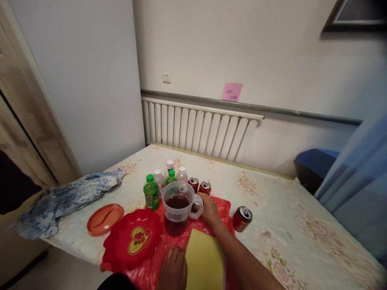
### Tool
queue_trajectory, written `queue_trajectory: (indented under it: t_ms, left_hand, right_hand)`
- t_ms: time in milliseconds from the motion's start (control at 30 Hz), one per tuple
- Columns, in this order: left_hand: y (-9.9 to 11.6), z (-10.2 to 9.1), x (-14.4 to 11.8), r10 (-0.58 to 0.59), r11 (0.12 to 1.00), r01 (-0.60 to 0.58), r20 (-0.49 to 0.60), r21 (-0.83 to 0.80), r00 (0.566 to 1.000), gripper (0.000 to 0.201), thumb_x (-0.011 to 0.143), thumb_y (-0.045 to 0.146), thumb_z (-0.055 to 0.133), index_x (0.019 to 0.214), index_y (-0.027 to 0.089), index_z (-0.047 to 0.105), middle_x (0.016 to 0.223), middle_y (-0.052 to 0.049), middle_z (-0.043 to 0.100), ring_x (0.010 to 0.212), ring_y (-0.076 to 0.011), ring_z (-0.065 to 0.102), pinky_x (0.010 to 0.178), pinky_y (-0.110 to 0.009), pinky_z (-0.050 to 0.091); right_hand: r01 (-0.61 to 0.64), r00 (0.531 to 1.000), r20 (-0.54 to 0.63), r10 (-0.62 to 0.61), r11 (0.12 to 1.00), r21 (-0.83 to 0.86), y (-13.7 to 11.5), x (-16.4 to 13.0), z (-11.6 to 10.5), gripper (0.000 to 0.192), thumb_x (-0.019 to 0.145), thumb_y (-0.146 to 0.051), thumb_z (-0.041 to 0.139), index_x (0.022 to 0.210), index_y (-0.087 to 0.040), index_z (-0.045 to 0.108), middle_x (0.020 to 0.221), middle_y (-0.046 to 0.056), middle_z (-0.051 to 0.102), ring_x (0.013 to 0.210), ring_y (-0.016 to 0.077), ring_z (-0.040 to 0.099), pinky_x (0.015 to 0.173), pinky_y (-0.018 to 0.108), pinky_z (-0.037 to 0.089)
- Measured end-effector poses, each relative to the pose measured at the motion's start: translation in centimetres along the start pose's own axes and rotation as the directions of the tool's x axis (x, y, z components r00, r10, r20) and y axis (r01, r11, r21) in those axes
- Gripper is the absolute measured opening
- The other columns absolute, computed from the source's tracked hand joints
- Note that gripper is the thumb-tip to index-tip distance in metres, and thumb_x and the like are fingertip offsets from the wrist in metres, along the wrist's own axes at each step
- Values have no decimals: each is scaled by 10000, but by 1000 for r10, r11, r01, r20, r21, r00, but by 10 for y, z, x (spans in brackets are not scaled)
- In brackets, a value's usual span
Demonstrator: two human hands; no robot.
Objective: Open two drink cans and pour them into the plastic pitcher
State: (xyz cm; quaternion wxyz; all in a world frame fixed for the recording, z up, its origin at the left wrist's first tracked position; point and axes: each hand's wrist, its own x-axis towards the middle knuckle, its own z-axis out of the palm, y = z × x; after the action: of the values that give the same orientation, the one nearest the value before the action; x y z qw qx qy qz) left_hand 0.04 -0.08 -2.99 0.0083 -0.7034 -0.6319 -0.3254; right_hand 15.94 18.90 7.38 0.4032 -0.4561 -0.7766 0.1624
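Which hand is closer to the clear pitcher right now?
The right hand. It is at the handle of the pitcher, on its right side. The left hand is lower in the picture, on the red plastic sheet beside the yellow cloth, apart from the pitcher.

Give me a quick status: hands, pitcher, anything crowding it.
Right hand gripping the pitcher handle. Left hand flat on the red plastic sheet beside the yellow cloth. Pitcher upright, dark liquid inside. Bottles and cans close behind.
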Motion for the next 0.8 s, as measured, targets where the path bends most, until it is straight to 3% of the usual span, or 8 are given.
queue_trajectory:
  t_ms: [200,400,800]
  left_hand:
    - [10,-11,4,13,1000,-13,-35,-3,999,273,950,153,365,913,213,628,941,-85,669,911,-242,622,836,-391,503]
    - [14,-23,10,19,1000,-19,27,7,999,290,957,144,347,841,206,605,868,-66,630,858,-232,588,804,-367,468]
    - [15,-39,22,4,990,11,102,-143,995,240,920,203,393,846,180,620,864,-86,634,874,-246,599,828,-398,502]
  right_hand:
    - [-16,998,-64,15,1000,-19,-2,-24,-20,459,758,-236,677,1216,-215,652,1215,105,696,1105,285,646,963,420,502]
    - [-56,994,-98,53,998,-30,-6,-53,-52,501,720,-189,705,1215,-222,637,1223,95,694,1136,280,638,997,434,489]
    - [-124,987,-96,129,990,65,-48,-134,-104,515,677,-168,717,1186,-214,657,1206,84,710,1121,297,653,1007,429,492]
